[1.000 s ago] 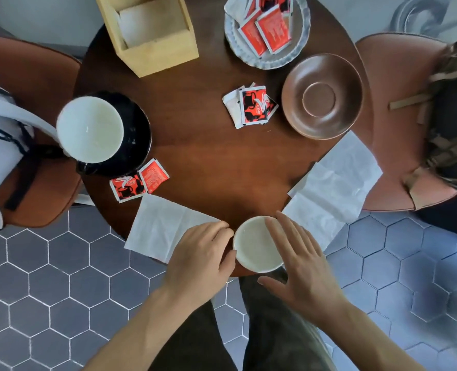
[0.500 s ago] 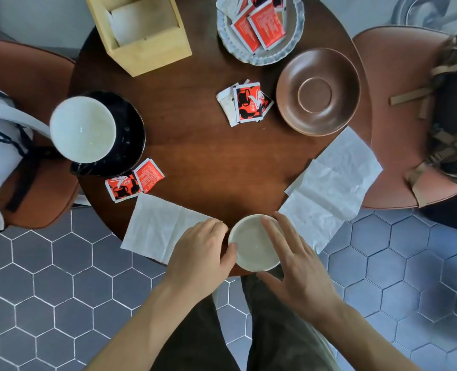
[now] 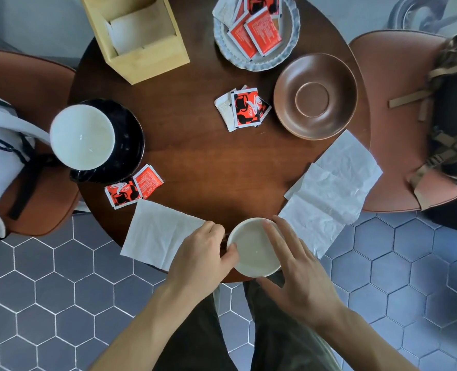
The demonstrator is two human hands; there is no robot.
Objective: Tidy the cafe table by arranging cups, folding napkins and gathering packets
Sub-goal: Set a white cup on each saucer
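Observation:
A small white cup [image 3: 254,250] stands at the near edge of the round wooden table [image 3: 203,162]. My left hand [image 3: 203,255] grips its left side, thumb on the rim. My right hand [image 3: 294,271] is spread open over its right side, fingers touching the rim. An unfolded napkin [image 3: 157,234] lies left of the cup, a crumpled one [image 3: 334,188] to the right. Red packets lie at the left [image 3: 133,188] and in the middle [image 3: 244,109]. A large white cup [image 3: 83,136] sits on a black saucer [image 3: 131,145].
A brown saucer [image 3: 315,96] sits at the right, a pale dish [image 3: 289,49] with several red packets at the back, and a wooden napkin box [image 3: 141,60] at the back left. Chairs with bags stand left [image 3: 34,84] and right [image 3: 382,76].
The view has shifted slightly. My left thumb has closed onto the small cup's rim; my right hand stays spread beside it.

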